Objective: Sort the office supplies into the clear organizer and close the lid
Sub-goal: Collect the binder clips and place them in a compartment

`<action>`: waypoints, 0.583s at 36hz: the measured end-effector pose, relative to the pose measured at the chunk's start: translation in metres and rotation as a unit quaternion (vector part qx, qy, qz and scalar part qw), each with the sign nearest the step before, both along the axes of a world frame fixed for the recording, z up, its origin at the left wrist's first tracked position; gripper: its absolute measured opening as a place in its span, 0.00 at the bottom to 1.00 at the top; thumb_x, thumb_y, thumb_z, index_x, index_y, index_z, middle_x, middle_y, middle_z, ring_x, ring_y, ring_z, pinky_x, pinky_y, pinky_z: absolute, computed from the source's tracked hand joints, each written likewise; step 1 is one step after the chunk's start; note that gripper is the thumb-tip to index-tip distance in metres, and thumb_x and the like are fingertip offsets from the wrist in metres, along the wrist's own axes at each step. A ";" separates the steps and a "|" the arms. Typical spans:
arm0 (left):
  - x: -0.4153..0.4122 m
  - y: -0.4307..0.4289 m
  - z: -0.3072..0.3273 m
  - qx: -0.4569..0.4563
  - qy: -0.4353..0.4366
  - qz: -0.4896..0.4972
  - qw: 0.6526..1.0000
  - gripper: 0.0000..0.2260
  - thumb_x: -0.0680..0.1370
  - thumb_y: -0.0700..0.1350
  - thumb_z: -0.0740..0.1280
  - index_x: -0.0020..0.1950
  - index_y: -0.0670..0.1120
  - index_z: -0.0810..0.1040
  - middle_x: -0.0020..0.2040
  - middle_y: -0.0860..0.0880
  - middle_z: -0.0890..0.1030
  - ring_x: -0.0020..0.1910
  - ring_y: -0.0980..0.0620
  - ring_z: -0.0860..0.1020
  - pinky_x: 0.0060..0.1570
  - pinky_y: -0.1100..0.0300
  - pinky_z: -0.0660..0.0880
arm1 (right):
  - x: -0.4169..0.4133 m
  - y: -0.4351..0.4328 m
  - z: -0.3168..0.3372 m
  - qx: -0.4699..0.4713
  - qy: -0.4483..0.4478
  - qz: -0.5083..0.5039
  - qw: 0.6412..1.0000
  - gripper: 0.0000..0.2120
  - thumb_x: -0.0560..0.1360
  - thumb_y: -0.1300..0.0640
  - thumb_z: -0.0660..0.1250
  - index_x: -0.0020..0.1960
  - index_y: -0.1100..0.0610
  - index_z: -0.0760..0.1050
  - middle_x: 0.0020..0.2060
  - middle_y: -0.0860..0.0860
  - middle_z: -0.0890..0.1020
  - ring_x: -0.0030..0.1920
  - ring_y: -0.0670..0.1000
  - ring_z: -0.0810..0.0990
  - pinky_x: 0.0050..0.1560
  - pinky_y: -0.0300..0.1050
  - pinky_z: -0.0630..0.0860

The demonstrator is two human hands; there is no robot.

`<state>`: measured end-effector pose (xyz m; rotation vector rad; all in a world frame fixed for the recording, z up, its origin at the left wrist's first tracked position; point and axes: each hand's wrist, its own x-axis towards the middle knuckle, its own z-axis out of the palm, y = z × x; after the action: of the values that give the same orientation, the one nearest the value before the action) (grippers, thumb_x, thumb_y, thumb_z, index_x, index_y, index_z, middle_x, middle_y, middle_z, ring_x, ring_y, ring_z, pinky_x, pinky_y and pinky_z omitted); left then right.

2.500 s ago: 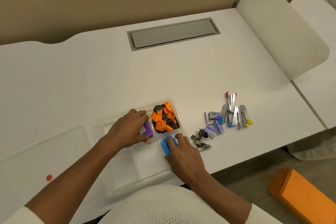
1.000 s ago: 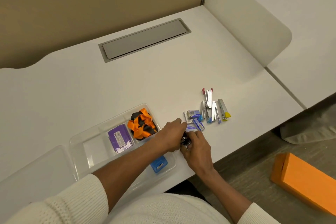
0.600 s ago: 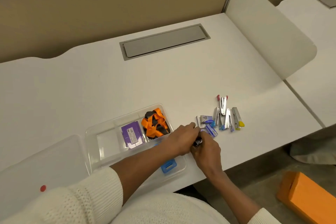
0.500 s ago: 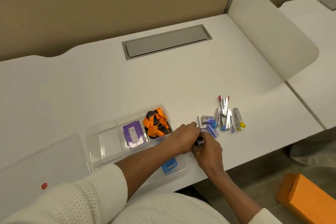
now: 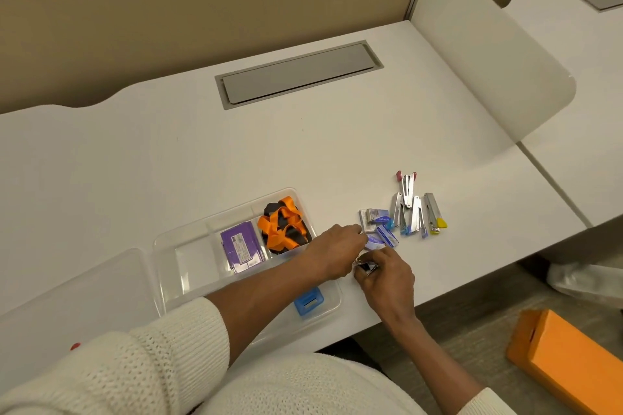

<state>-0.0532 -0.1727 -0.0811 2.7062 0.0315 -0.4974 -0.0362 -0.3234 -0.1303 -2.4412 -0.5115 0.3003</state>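
Note:
The clear organizer (image 5: 168, 247) lies near the desk's front edge. It holds purple packets (image 5: 240, 247), orange and black lanyards (image 5: 283, 225) and a blue sharpener (image 5: 308, 301) in separate compartments. Its clear lid (image 5: 67, 293) lies open to the left. My left hand (image 5: 337, 251) and my right hand (image 5: 387, 279) meet just right of the organizer, both closed around a bunch of black binder clips (image 5: 365, 265). Staple boxes (image 5: 376, 220) and several small staplers (image 5: 414, 212) lie on the desk beyond my hands.
A grey cable hatch (image 5: 296, 72) is set into the desk at the back. A white divider panel (image 5: 485, 54) stands on the right edge. An orange box (image 5: 566, 360) sits on the floor at lower right.
Both hands left the organizer, where the purple packets and blue sharpener now lie, and moved right to the binder clips. In the last half second they hardly shifted.

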 end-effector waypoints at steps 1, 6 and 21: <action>0.001 0.001 0.001 -0.004 0.000 0.005 1.000 0.16 0.76 0.37 0.73 0.63 0.42 0.76 0.58 0.41 0.78 0.51 0.43 0.77 0.42 0.56 0.67 | 0.001 -0.001 -0.001 0.007 0.001 -0.005 1.000 0.12 0.70 0.56 0.81 0.51 0.56 0.86 0.50 0.53 0.86 0.47 0.53 0.85 0.50 0.44 0.80; 0.000 0.007 0.004 -0.019 0.005 0.022 1.000 0.09 0.76 0.36 0.71 0.55 0.40 0.77 0.54 0.40 0.78 0.45 0.45 0.73 0.41 0.55 0.64 | 0.000 -0.007 -0.003 0.014 0.015 -0.027 0.999 0.09 0.70 0.54 0.81 0.47 0.54 0.86 0.45 0.50 0.86 0.42 0.49 0.82 0.47 0.50 0.83; -0.025 0.042 0.050 -0.139 -0.116 0.170 0.969 0.10 0.73 0.41 0.74 0.54 0.45 0.81 0.50 0.49 0.83 0.48 0.50 0.80 0.47 0.53 0.78 | 0.010 -0.015 0.018 0.041 0.073 -0.058 0.995 0.07 0.71 0.57 0.80 0.49 0.54 0.85 0.45 0.51 0.86 0.42 0.49 0.84 0.50 0.51 0.85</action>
<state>-0.0787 -0.1303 -0.0311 2.3962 0.3310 -0.0727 -0.0265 -0.3383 -0.1119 -2.3373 -0.3101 0.3964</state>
